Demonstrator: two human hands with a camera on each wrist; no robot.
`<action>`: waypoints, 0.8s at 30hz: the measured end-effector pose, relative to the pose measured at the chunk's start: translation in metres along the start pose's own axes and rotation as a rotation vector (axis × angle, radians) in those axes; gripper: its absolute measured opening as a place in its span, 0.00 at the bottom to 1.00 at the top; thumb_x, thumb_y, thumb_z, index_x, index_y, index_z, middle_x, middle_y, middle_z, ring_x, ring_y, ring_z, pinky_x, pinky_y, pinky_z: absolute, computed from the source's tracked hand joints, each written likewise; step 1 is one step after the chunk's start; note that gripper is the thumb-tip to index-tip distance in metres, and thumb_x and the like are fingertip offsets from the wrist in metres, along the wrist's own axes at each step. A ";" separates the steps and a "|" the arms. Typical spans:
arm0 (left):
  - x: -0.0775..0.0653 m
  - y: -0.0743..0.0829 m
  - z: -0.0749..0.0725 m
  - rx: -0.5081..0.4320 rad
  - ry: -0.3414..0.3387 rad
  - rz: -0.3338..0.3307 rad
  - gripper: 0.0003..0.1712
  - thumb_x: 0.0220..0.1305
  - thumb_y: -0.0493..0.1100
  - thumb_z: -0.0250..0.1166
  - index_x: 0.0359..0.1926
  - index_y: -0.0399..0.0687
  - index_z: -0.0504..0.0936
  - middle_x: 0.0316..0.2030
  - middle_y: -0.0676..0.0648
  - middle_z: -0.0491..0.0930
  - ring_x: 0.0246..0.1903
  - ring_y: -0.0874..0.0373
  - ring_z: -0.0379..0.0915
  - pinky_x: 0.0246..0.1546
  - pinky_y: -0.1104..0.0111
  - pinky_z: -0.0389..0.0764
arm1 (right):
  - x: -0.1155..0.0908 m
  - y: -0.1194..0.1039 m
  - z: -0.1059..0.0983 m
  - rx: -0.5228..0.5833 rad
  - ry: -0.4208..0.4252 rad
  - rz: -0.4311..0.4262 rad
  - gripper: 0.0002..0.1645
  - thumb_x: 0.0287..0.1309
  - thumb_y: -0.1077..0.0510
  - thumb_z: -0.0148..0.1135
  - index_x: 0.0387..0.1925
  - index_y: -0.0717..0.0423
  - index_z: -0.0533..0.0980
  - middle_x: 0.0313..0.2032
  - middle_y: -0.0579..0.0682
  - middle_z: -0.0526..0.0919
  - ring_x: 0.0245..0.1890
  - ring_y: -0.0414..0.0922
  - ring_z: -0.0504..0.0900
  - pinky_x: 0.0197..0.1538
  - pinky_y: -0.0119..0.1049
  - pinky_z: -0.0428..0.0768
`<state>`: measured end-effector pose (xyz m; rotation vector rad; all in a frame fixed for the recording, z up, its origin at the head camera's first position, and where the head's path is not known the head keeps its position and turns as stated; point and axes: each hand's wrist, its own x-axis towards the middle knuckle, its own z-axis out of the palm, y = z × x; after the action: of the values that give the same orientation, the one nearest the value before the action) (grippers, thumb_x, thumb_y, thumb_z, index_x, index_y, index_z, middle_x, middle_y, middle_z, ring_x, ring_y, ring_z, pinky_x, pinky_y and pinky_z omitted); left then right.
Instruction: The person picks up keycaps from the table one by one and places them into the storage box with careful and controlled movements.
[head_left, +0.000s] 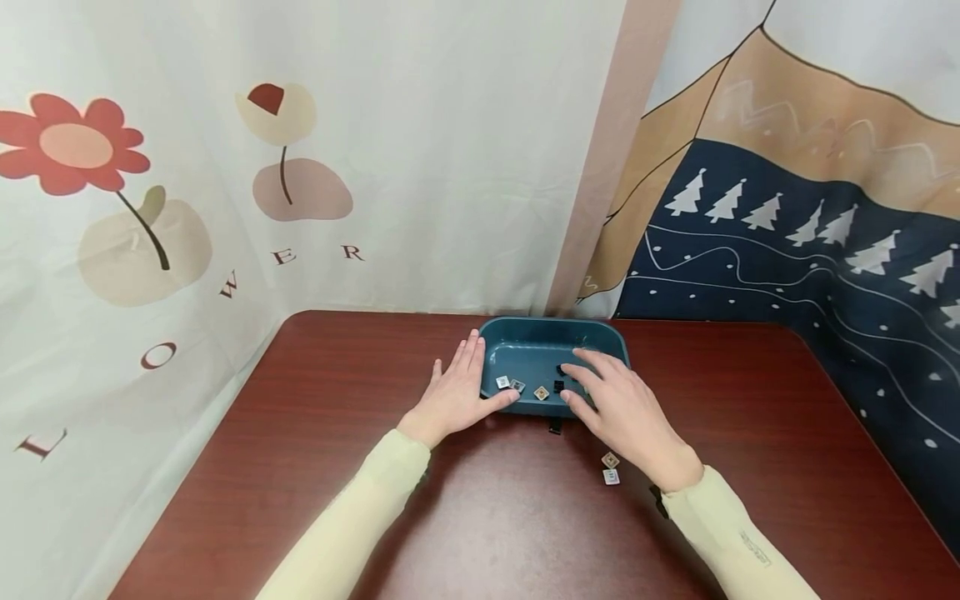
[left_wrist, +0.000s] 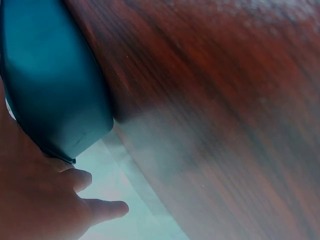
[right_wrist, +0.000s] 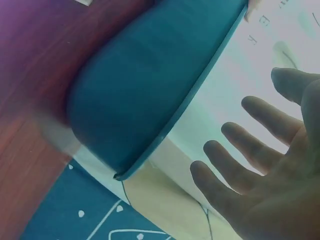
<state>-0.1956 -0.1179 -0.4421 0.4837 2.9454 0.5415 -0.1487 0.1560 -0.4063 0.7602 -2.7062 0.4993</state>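
While left hand [head_left: 454,392] against tray [head_left: 551,331], "LOWER" [head_left: 228,285] on cloth [head_left: 450,167].

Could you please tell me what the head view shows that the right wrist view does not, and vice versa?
Only the head view shows the inside of the blue tray with small square tiles in it, the red flower print and the white tree prints.

Only the right wrist view shows the palm side of the right hand and a broad expanse of the tray's outer wall.

Both share the tray, right hand, reddish-brown table and printed fabric backdrop.
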 end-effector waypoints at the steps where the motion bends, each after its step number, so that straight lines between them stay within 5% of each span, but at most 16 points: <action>1: 0.000 0.000 0.000 0.003 -0.003 -0.003 0.67 0.64 0.82 0.52 0.83 0.39 0.41 0.83 0.44 0.34 0.81 0.47 0.35 0.74 0.36 0.45 | -0.003 -0.001 -0.001 -0.001 -0.002 -0.010 0.28 0.68 0.47 0.68 0.64 0.55 0.80 0.68 0.59 0.74 0.68 0.60 0.72 0.61 0.63 0.75; 24: 0.004 -0.003 0.004 0.008 -0.004 -0.012 0.68 0.63 0.82 0.51 0.83 0.40 0.39 0.83 0.45 0.32 0.81 0.47 0.34 0.74 0.36 0.45 | -0.059 -0.012 0.005 -0.039 -0.046 -0.176 0.34 0.59 0.44 0.76 0.64 0.50 0.80 0.68 0.55 0.76 0.69 0.58 0.73 0.65 0.60 0.74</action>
<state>-0.1994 -0.1184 -0.4474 0.4675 2.9453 0.5274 -0.0945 0.1707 -0.4291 0.9987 -2.6493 0.3911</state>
